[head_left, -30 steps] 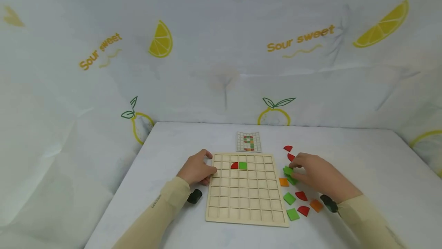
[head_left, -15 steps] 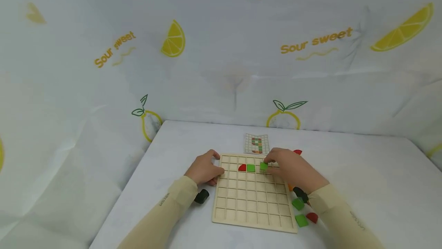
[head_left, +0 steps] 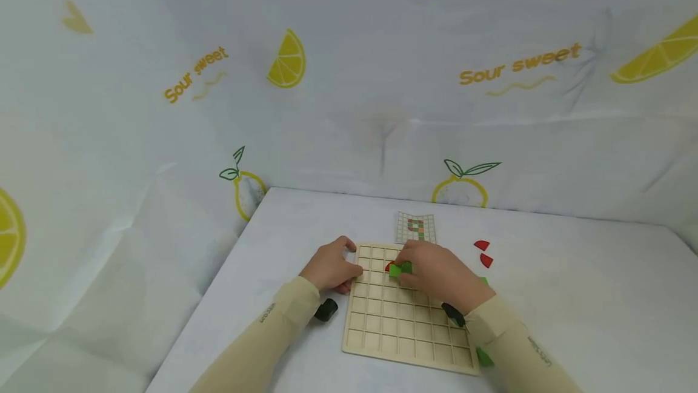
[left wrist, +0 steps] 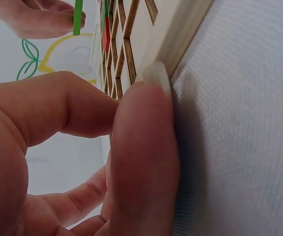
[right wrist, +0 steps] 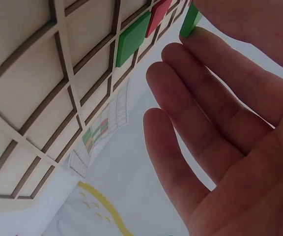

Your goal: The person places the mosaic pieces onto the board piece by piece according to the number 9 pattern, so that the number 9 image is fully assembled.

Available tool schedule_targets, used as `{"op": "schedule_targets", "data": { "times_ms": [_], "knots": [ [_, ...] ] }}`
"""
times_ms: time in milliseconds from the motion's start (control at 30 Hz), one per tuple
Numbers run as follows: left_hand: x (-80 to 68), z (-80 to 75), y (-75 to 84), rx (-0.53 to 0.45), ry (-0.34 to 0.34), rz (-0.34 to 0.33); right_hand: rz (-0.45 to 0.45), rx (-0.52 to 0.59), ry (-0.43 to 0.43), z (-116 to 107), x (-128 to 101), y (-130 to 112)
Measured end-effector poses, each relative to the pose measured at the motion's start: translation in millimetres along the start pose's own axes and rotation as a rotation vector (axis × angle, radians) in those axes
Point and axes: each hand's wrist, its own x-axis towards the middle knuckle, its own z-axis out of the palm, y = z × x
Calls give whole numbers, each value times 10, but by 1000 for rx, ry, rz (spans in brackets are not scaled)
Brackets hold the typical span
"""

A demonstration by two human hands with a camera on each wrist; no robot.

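My left hand (head_left: 330,266) grips the left edge of the pale wooden grid board (head_left: 376,323). In the left wrist view its thumb (left wrist: 144,137) lies along the board's side wall. Over the upper part of the board, my right hand (head_left: 438,275) pinches a green square tile (head_left: 395,270) between thumb and forefinger. The right wrist view shows that tile (right wrist: 189,22) held clear of the grid, its other fingers spread. A second green square tile (right wrist: 133,39) and a red quarter-circle tile (right wrist: 157,18) sit side by side on the board; in the head view the right hand partly covers them.
Behind the board lies a small pattern card (head_left: 402,235) with a coloured figure on a grid. Two red quarter-circle tiles (head_left: 481,245) lie to the right. More green tiles (head_left: 484,358) show beside the right sleeve, partly hidden. A lemon-print cloth (head_left: 349,78) hangs behind the table.
The right hand has taken a green square tile from the loose pieces at the right and carried it left over the board. The left hand keeps its grip; the head view has swung slightly.
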Motion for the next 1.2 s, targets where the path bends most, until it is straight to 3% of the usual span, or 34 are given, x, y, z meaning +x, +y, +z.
{"op": "schedule_targets", "data": {
  "times_ms": [1200],
  "knots": [
    [2, -17, 23, 16, -2, 0, -61, -102, 48, 171, 34, -83]
  ]
}}
